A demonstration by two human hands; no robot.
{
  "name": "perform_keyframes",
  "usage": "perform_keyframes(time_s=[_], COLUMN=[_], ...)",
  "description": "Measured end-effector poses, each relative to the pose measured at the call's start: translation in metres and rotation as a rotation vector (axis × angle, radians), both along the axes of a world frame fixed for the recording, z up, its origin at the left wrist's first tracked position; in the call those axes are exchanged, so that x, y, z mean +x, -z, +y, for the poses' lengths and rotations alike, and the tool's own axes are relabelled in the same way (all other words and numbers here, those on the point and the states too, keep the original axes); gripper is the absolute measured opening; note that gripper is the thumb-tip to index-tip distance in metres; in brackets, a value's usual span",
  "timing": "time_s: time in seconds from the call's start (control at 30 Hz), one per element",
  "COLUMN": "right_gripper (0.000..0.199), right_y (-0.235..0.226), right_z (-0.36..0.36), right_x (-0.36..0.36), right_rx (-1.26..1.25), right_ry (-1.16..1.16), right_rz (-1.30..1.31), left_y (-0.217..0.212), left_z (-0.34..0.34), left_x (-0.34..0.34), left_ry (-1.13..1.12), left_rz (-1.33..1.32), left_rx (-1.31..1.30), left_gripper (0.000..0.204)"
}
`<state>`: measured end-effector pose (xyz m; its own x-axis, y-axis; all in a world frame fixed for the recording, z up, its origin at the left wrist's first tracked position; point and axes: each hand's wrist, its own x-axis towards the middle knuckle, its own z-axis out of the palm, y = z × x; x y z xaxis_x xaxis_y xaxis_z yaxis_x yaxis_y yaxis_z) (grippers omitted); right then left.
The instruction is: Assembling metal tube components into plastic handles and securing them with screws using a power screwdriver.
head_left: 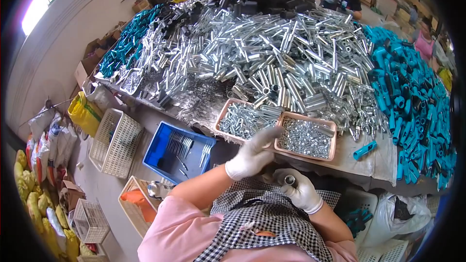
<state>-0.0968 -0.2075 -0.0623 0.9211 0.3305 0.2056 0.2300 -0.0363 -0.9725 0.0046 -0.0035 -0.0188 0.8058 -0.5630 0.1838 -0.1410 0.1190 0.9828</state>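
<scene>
My left hand (249, 159), in a white glove with grey-stained fingers, reaches to the near edge of two shallow trays. Its fingers are stretched out beside the corner of the right tray (333, 151), which holds small shiny metal parts like nuts. The left tray (217, 122) is filled with short metal pins or bolts. In front of my apron, my right hand (303, 194) is closed around a metal tube (290, 180), its round open end facing up. The rest of that tube is hidden by the fingers.
A large heap of silvery metal tubes (272, 43) covers the table, with teal plastic handles (412, 102) piled at right. One teal handle (365, 150) lies apart near the front edge. A blue crate (154, 157) with metal rods stands at left, beside a white basket (104, 140). Two co-workers sit across.
</scene>
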Motion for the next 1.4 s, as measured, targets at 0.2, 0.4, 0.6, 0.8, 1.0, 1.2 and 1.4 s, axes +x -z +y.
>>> perform_keyframes(time_s=[0.2, 0.4, 0.6, 0.8, 1.0, 1.2, 1.4], right_gripper=[0.04, 0.047, 0.045, 0.023, 0.042, 0.028, 0.039], right_y=[-0.017, -0.034, -0.026, -0.024, -0.022, -0.041, -0.048], right_z=[0.012, 0.003, -0.013, -0.022, -0.026, -0.034, -0.025], right_x=[-0.001, 0.003, -0.001, 0.004, 0.001, 0.021, 0.02], right_rx=[-0.363, -0.325, 0.328, 0.962, 0.881, 0.515, 0.279], right_ry=[0.165, 0.248, 0.499, 0.428, 0.437, 0.533, 0.538], right_rz=[-0.365, -0.266, 0.224, 0.689, 0.587, 0.438, 0.361], left_y=[-0.015, -0.016, -0.048, -0.013, -0.025, -0.008, -0.004], left_z=[0.027, 0.039, 0.065, 0.043, -0.011, -0.028, -0.031], left_x=[0.118, 0.195, 0.233, 0.195, 0.081, 0.031, 0.009], left_ry=[-0.627, -0.237, -0.303, -0.279, -0.149, 0.02, -0.005], left_rz=[-0.85, -1.189, -0.794, -0.242, -0.46, -0.669, -0.597], left_rx=[1.137, 1.705, 1.003, 0.299, 0.47, 0.415, 0.396], left_gripper=[0.058, 0.028, 0.031, 0.032, 0.037, 0.037, 0.039])
